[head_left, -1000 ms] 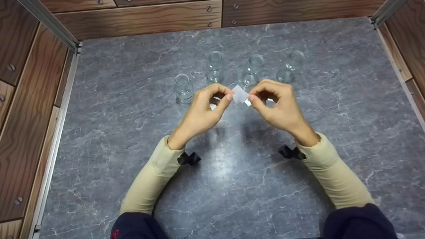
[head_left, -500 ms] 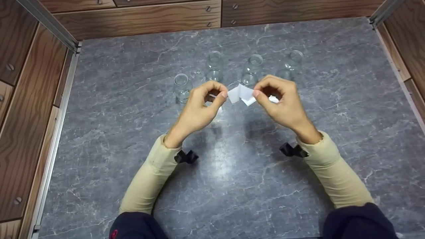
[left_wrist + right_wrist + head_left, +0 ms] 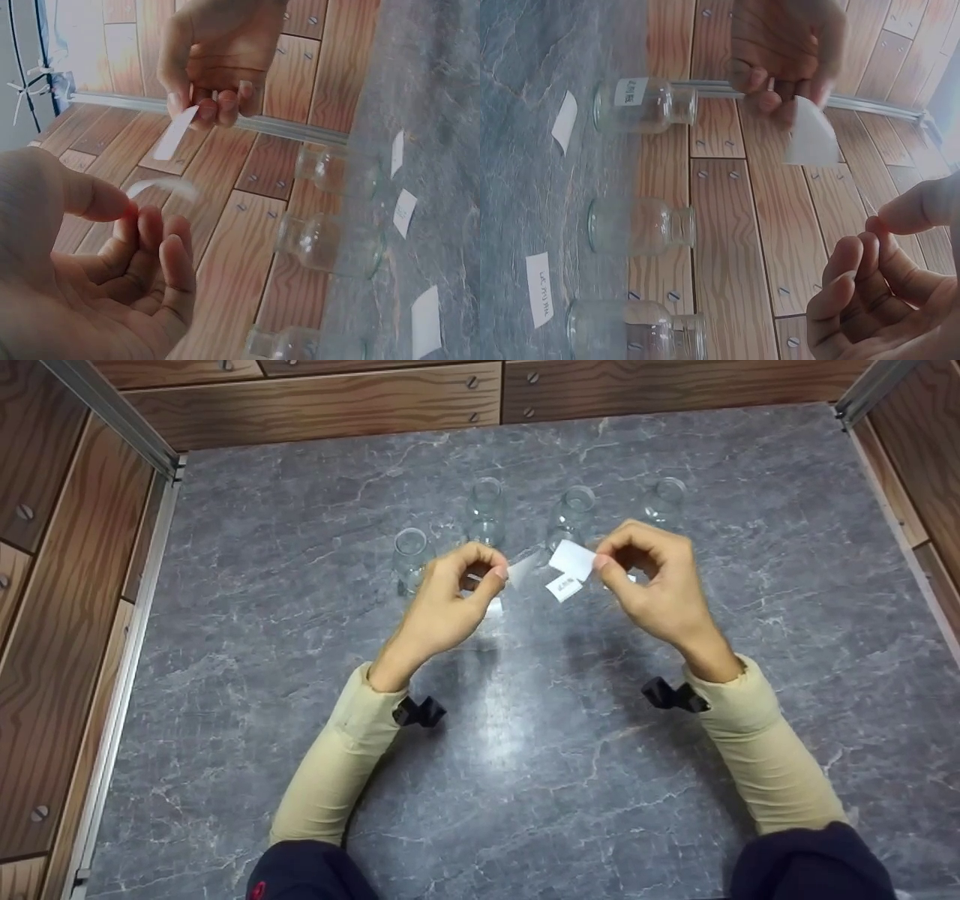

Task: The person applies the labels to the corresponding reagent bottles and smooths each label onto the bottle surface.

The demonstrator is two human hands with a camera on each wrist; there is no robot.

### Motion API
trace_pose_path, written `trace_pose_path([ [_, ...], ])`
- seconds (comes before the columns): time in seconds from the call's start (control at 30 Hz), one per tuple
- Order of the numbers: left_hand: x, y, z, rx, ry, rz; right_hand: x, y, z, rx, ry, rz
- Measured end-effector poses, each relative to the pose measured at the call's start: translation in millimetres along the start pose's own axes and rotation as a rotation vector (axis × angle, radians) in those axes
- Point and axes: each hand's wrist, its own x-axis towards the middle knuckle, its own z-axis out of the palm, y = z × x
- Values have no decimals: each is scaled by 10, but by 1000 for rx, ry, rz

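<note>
My left hand (image 3: 452, 604) pinches a thin, translucent paper piece (image 3: 523, 570) between thumb and index finger. In the left wrist view this piece is a curved, blurred strip (image 3: 166, 184). To its right, my right hand (image 3: 664, 589) pinches a small white paper slip (image 3: 573, 559) by its edge. The two pieces are apart, both held up over the table. Beneath the right hand's slip lies a printed white label (image 3: 564, 586). Another white label (image 3: 493, 608) shows partly from under the left hand.
Several small clear glass bottles stand behind the hands, among them a left one (image 3: 411, 556), a middle one (image 3: 574, 514) and a right one (image 3: 667, 499). One bottle bears a printed label (image 3: 632, 91). Wood-patterned panels (image 3: 315, 409) border the grey marbled table (image 3: 480, 810).
The hands have drawn apart, the right one moving right. The paper between them has opened out and separated into two pieces, one in each hand. The printed label underneath now shows.
</note>
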Motion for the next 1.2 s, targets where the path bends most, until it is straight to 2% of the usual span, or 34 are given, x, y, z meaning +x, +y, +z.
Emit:
trace_pose_path([
  [0.27,64,-272,199,146,-140,-200,12,9,-16,-18,10,2],
  [0.5,89,-463,375,187,-287,-416,1,10,6,-29,-11,39],
  [0.63,86,-542,406,272,-273,-488,-7,24,27,-40,-12,66],
  [0.7,78,-568,405,322,-242,-494,-10,26,41,-43,-11,79],
  [0.8,72,-594,402,404,-191,-449,-14,30,55,-46,-20,85],
  [0.93,67,-586,391,469,-168,-411,-15,47,64,-58,-32,88],
  [1.07,61,-540,363,495,-147,-373,-17,73,64,-74,-31,101],
  [1.2,50,-450,312,482,-103,-275,-16,90,63,-77,-32,129],
])
